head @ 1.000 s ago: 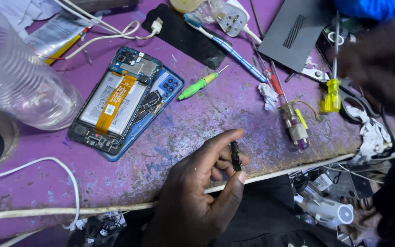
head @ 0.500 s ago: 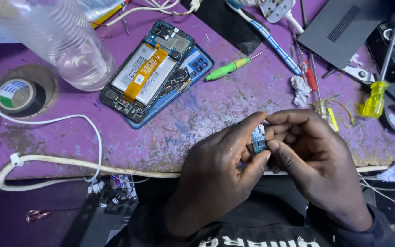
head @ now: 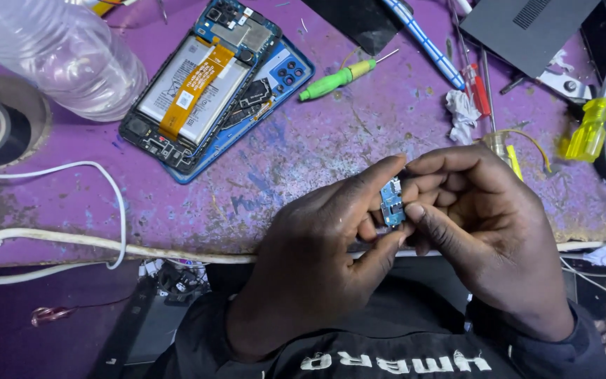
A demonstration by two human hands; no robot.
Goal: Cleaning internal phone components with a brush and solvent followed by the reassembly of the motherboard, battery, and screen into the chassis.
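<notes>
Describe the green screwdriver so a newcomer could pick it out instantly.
Start at the opened phone lying on the purple bench. Just right of its blue back cover lies the green screwdriver, thin metal tip pointing up and right. It is the only lime-green tool; its neighbours have blue, red or yellow handles.

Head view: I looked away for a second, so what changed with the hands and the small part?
The right hand came in from the right and joined the left hand; both now pinch the small blue circuit board, which a second ago the left hand held alone. The opened blue phone and green screwdriver stayed on the purple table.
</notes>
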